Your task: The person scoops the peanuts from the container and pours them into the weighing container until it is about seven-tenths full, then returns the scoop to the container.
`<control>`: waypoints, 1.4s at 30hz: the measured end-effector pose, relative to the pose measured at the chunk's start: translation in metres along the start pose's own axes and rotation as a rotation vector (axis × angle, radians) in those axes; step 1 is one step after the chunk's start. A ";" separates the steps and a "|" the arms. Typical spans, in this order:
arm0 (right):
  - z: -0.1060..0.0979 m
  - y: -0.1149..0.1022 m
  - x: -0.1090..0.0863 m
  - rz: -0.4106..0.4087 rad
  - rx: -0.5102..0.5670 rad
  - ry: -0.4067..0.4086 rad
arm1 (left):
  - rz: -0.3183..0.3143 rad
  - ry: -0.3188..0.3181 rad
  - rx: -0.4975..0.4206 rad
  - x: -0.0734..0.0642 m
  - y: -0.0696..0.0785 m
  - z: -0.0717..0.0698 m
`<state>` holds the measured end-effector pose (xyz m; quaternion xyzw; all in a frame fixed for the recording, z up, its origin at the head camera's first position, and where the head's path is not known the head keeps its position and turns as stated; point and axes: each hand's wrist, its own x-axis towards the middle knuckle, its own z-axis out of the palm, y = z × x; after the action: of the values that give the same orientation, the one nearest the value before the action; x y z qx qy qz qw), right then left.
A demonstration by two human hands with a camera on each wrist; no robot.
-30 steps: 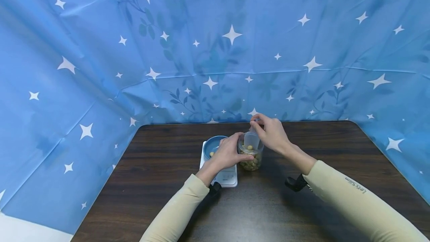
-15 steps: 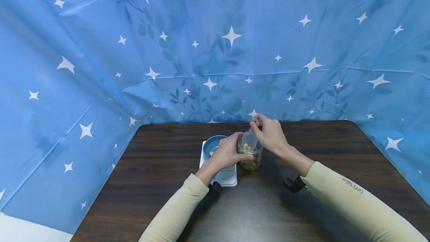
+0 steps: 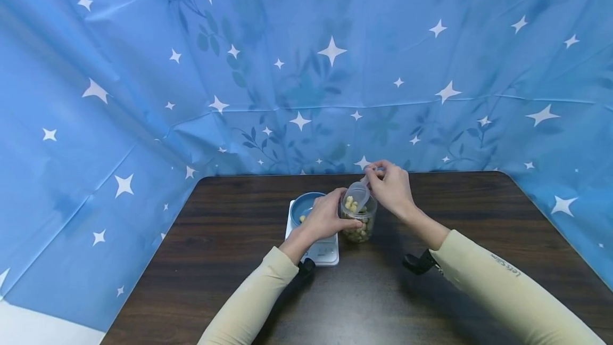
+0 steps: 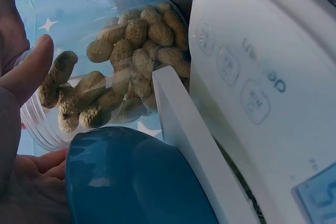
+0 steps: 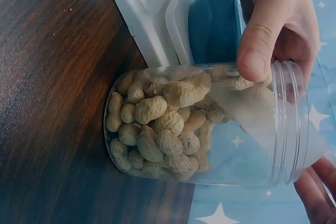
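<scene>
A clear screw-neck jar (image 3: 360,232) stands on the table, part filled with unshelled peanuts (image 5: 168,129). My left hand (image 3: 328,216) grips it near the rim, its thumb pressing the near side. Pinched by its handle in my right hand (image 3: 394,188), a translucent scoop (image 3: 358,194) tilts in the jar's mouth with several peanuts in it. In the right wrist view the scoop's lower part shows blurred through the jar wall. Left of the jar, a blue bowl (image 3: 301,205) sits on a white kitchen scale (image 3: 323,253); my left hand hides part of both.
The dark wooden table (image 3: 230,249) extends around the jar and scale. Behind it hangs a blue star-printed cloth (image 3: 268,79). Close beside the jar, the scale's platform and the bowl's side (image 4: 121,177) crowd the left hand. A few peanuts lie in the bowl.
The scoop has tipped from near upright, so its opening and the peanuts in it now show. My right hand has shifted slightly right. The left hand and jar stay put.
</scene>
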<state>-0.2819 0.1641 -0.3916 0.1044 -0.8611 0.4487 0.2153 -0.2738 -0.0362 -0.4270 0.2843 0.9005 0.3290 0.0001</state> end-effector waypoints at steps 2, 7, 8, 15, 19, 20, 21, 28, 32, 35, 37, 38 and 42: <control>-0.001 0.001 0.000 0.004 0.016 0.003 | 0.001 0.000 0.001 0.000 0.000 0.000; -0.004 0.000 0.000 0.045 0.051 -0.005 | 0.003 0.001 0.005 0.001 -0.001 0.000; -0.005 -0.001 0.000 0.056 0.054 -0.007 | 0.003 0.001 0.004 0.001 -0.001 0.000; -0.010 -0.001 0.004 0.060 0.052 -0.033 | 0.001 -0.004 0.019 0.001 -0.001 -0.002; -0.010 0.001 0.002 0.007 -0.002 -0.098 | 0.001 -0.012 0.033 0.001 -0.001 -0.003; -0.010 0.002 0.002 -0.002 -0.012 -0.113 | 0.002 -0.013 0.037 0.001 -0.001 -0.003; -0.010 0.002 0.002 -0.012 -0.022 -0.121 | 0.004 -0.014 0.042 0.000 -0.001 -0.003; -0.008 0.000 0.000 -0.042 -0.060 -0.129 | 0.024 -0.010 0.046 -0.001 -0.001 -0.004; -0.004 -0.002 -0.002 -0.074 -0.078 -0.089 | 0.024 -0.011 0.028 -0.001 -0.001 -0.004; 0.000 -0.002 -0.002 -0.084 -0.089 -0.043 | 0.021 -0.013 0.009 -0.001 -0.002 -0.003; 0.002 -0.002 -0.002 -0.079 -0.097 -0.011 | 0.018 -0.011 0.003 0.000 -0.002 -0.003; 0.002 -0.002 -0.001 -0.073 -0.103 0.002 | 0.017 -0.012 0.001 0.000 -0.002 -0.003; 0.002 -0.002 0.000 -0.042 -0.098 0.026 | 0.005 -0.016 -0.005 0.000 -0.002 -0.003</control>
<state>-0.2814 0.1612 -0.3908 0.1059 -0.8767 0.4027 0.2409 -0.2756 -0.0394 -0.4259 0.2892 0.8989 0.3290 0.0071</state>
